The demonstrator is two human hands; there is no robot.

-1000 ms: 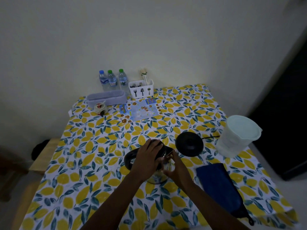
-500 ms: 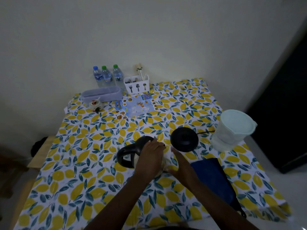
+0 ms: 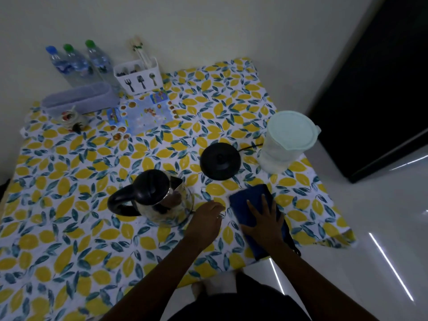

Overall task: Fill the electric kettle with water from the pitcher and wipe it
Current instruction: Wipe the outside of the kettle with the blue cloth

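Note:
The steel electric kettle [image 3: 162,202] with a black lid and handle stands on the lemon-print tablecloth [image 3: 69,228], off its round black base [image 3: 220,161]. My left hand [image 3: 206,218] rests on the table just right of the kettle, fingers loosely curled, holding nothing. My right hand [image 3: 264,218] lies flat, fingers spread, on the folded blue cloth [image 3: 249,200] near the table's right front edge. The translucent pitcher [image 3: 284,142] with a pale lid stands at the right, behind the cloth.
At the back left stand three water bottles [image 3: 76,63], a white cutlery holder [image 3: 139,77], a lilac tray [image 3: 81,99], a small ornament [image 3: 69,118] and a picture mat [image 3: 141,114]. The base's cord [image 3: 251,147] runs toward the pitcher. A dark door [image 3: 382,77] is right of the table.
Both hands have come off the kettle. The left moved down to the table beside it, and the right moved right onto the blue cloth. The camera view shifted.

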